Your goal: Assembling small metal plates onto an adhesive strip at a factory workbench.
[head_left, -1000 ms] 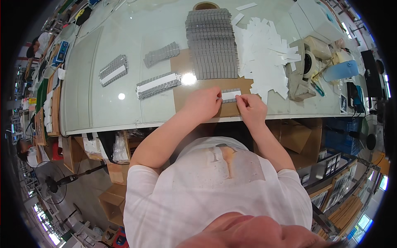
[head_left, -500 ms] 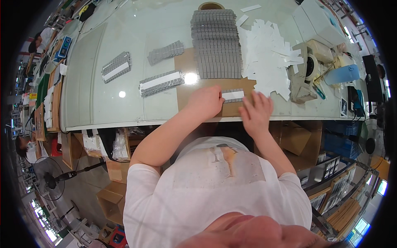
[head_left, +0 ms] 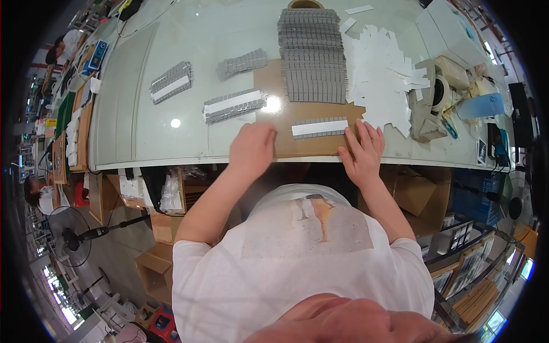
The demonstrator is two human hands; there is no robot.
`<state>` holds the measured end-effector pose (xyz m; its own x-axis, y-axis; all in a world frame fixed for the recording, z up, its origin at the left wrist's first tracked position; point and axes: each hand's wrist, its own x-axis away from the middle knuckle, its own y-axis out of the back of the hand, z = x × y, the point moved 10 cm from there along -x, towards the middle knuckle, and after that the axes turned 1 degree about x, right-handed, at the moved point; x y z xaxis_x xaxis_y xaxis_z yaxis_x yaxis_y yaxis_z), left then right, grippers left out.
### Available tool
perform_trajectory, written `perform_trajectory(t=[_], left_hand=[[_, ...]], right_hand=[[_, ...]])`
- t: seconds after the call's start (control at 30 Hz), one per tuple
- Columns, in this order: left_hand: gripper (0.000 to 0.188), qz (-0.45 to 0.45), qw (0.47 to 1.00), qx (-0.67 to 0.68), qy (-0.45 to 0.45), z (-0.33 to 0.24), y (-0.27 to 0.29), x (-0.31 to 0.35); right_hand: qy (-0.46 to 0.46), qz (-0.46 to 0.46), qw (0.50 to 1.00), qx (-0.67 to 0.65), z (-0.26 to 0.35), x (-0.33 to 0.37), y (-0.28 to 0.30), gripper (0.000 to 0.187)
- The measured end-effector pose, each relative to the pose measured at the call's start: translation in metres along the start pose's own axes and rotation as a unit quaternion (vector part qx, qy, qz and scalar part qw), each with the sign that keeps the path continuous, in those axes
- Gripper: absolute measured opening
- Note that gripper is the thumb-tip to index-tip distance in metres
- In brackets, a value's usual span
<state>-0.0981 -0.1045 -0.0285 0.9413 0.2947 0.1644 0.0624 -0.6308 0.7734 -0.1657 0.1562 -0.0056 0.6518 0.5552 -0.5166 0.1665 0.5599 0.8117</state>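
The left hand (head_left: 253,147) has drawn off the grey piece (head_left: 323,135) and rests curled at the left edge of the cardboard (head_left: 314,148); whether it pinches anything, I cannot tell. The right hand (head_left: 364,150), well apart from it, is loosely spread, fingertips at the piece's right end. The piece lies on the cardboard, its white strip (head_left: 319,127) now bared lengthwise, so that strip seems placed. Beyond stands the grey stack (head_left: 314,60) on the tabletop (head_left: 177,137).

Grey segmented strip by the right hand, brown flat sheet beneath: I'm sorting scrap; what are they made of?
Grey segmented strip: matte; dull blocks suggest metal or rubber, can't tell which. Brown flat sheet: likely cardboard by colour, glossy where light reflects.
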Motion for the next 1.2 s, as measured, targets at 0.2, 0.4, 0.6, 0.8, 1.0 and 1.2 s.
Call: perform_trajectory(t=[0.2, 0.4, 0.6, 0.8, 1.0, 1.2], left_hand=[[0.057, -0.135, 0.930, -0.122, -0.318, -0.069, -0.014, 0.042], [0.069, -0.117, 0.928, -0.150, -0.322, -0.067, -0.021, 0.041], [0.067, -0.162, 0.919, -0.123, -0.338, -0.056, -0.018, 0.048], [0.049, -0.186, 0.899, -0.089, -0.386, -0.064, -0.022, 0.052], [0.053, -0.188, 0.901, -0.110, -0.375, -0.064, -0.028, 0.053], [0.057, -0.180, 0.906, -0.122, -0.364, -0.062, -0.030, 0.051]], right_hand=[[0.043, 0.080, 0.995, -0.031, 0.060, -0.023, -0.029, 0.047], [-0.011, 0.076, 0.993, 0.091, 0.014, -0.005, -0.013, 0.047], [-0.137, -0.216, 0.938, 0.233, -0.125, 0.015, 0.130, 0.041], [-0.480, -0.107, 0.818, -0.300, -0.308, 0.050, 0.105, 0.022], [-0.423, -0.079, 0.874, -0.227, -0.305, 0.019, 0.123, 0.015], [-0.448, -0.067, 0.879, -0.150, -0.240, 0.023, 0.151, 0.019]])
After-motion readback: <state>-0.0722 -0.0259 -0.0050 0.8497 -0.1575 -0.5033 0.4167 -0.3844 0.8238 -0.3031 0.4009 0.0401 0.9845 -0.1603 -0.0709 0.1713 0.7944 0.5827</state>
